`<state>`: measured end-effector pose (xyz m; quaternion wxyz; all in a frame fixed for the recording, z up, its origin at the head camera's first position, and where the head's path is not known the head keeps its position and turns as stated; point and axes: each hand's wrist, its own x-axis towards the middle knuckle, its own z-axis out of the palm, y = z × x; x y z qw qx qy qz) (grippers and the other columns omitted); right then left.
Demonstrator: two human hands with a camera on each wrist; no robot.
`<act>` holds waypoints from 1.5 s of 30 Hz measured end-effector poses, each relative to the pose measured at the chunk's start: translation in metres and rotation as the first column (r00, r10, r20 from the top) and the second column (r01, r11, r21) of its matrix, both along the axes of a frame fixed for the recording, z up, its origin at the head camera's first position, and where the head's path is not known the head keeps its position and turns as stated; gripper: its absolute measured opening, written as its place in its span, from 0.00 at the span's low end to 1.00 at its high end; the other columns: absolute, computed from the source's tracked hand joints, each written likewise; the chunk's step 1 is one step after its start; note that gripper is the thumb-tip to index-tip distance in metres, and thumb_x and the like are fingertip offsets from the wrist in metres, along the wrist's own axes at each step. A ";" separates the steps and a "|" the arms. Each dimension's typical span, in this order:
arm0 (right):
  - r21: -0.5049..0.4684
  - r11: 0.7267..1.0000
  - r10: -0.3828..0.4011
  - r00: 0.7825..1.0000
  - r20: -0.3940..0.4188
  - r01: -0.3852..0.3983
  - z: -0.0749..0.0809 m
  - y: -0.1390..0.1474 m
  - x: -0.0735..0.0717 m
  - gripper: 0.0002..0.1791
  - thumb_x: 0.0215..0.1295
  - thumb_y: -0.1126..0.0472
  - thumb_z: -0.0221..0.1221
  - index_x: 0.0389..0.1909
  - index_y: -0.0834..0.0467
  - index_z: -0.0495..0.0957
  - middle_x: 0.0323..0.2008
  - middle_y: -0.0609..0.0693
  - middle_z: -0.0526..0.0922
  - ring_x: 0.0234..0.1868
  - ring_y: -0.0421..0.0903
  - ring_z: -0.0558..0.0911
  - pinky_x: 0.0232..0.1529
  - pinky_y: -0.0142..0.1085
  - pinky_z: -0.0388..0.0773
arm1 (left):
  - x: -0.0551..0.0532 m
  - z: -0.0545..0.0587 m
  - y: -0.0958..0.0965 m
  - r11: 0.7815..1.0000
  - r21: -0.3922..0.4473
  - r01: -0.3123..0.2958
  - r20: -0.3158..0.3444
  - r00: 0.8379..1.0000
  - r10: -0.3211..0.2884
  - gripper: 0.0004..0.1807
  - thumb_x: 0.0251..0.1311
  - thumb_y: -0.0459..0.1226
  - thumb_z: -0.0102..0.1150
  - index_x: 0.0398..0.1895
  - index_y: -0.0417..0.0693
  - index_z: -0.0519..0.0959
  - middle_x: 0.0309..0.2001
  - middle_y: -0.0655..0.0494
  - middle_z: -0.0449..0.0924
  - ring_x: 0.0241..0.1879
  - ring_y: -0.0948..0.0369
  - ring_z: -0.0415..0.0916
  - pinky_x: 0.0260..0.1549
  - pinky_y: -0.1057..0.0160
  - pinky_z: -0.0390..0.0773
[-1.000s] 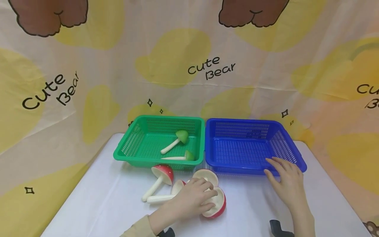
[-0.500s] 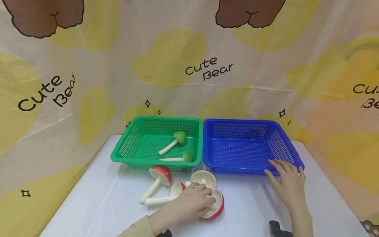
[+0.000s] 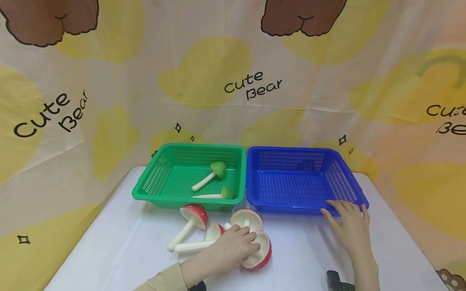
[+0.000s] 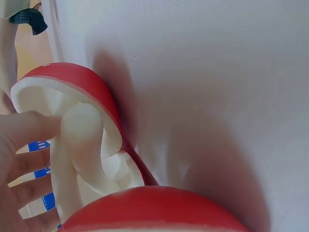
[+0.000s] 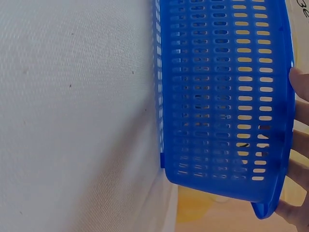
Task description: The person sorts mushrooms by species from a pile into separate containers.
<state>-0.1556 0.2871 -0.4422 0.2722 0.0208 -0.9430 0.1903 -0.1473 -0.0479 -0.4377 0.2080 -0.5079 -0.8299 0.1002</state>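
My left hand [image 3: 233,248] lies over a cluster of red-capped toy mushrooms, its fingers curled at the white stem of the nearest toy mushroom [image 3: 263,244]. In the left wrist view the thumb meets a white stem [image 4: 82,128] beside a hollow red cap [image 4: 72,77]. Another toy mushroom [image 3: 247,218] sits just behind, partly covered by the fingers. Two more, a spotted one [image 3: 194,216] and one with its long stem [image 3: 193,246] pointing left, lie to the left. My right hand [image 3: 351,228] rests spread fingers on the front rim of the blue basket [image 3: 287,210].
A green basket [image 3: 143,194] stands left of the blue one and holds two green-capped toy mushrooms [image 3: 218,169]. Both baskets stand at the back of the white table [image 3: 298,258], before a patterned cloth [image 3: 204,72].
The whole head view has shifted slightly left. The left hand's fingers have settled closer in on the nearest red mushroom, while the right hand stays at the blue rim.
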 end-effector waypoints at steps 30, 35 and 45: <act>-0.020 1.000 -0.012 1.000 -0.025 0.012 0.000 0.001 0.002 0.18 0.62 0.52 0.61 0.48 0.58 0.80 0.49 0.63 0.81 0.56 0.65 0.71 0.67 0.68 0.45 | 0.001 0.026 0.018 0.998 -0.002 0.064 -0.094 0.994 -0.064 0.10 0.50 0.39 0.65 0.32 0.67 0.77 0.29 0.72 0.74 0.30 0.68 0.67 0.26 0.73 0.56; -0.020 1.000 -0.012 0.999 -0.040 0.011 -0.002 0.002 0.000 0.18 0.61 0.52 0.62 0.47 0.59 0.80 0.48 0.63 0.81 0.55 0.65 0.71 0.67 0.68 0.46 | -0.003 0.046 0.023 0.999 -0.019 0.048 -0.057 0.997 -0.049 0.14 0.51 0.41 0.67 0.40 0.67 0.79 0.35 0.71 0.78 0.37 0.67 0.73 0.36 0.72 0.72; -0.031 1.000 -0.008 0.998 -0.064 0.006 -0.003 0.000 -0.001 0.17 0.59 0.54 0.64 0.46 0.59 0.81 0.46 0.62 0.82 0.54 0.64 0.72 0.66 0.68 0.47 | -0.024 0.077 0.039 0.984 0.159 0.080 -0.048 0.996 -0.073 0.11 0.54 0.39 0.65 0.41 0.62 0.81 0.31 0.68 0.79 0.27 0.67 0.68 0.22 0.75 0.54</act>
